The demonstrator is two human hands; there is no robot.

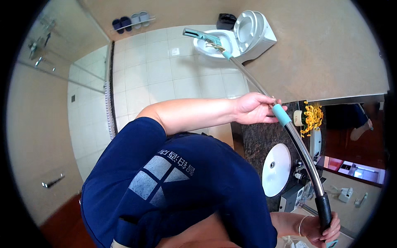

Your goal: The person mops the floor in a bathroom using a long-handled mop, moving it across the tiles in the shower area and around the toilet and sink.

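Observation:
A long mop with a metal pole (302, 148), teal joints and a black foam grip runs from lower right to upper left. My right hand (324, 229), at lower right, is wrapped around the black grip. My left hand (259, 108) loosely supports the pole near its middle teal sleeve, fingers extended behind it and palm partly showing. The teal mop head (203, 36), seen narrow and tilted, overlaps the toilet bowl in view; whether it touches the bowl I cannot tell.
The white toilet (256, 34) has its lid and seat raised, with a black bin (226, 21) beside it. On the dark stone counter (252, 139) are a white basin (276, 170) and potted yellow flowers (312, 117). Slippers (125, 24) sit on a wall rack; a glass shower partition is at left.

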